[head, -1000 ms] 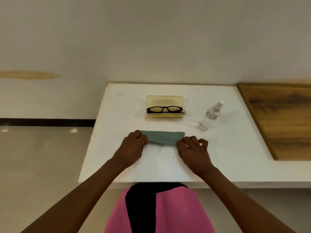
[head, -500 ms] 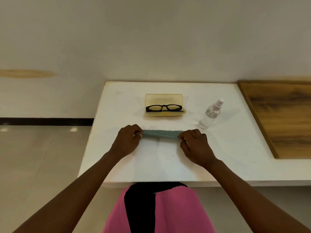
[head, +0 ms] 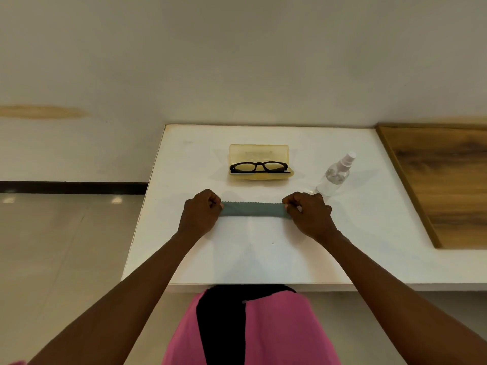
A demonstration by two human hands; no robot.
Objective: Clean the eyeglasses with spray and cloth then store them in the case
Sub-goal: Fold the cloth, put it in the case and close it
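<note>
A grey-green cleaning cloth [head: 252, 208] is stretched as a narrow band just above the white table [head: 263, 259]. My left hand [head: 200, 212] pinches its left end and my right hand [head: 308, 213] pinches its right end, both with curled fingers. Behind the cloth, black-framed eyeglasses [head: 259, 167] lie in an open translucent yellow case [head: 258, 153] with its lid standing up. A clear spray bottle [head: 336, 175] with a white nozzle stands to the right of the case, just beyond my right hand.
A wooden panel [head: 445, 185] covers the table's right part. The table's left edge drops to a tiled floor [head: 66, 246]. A pale wall [head: 237, 61] stands right behind the table.
Both hands lifted the cloth's near edge and carried it away from me, so the cloth went from a flat wide strip to a narrow folded band. My hands moved slightly apart.
</note>
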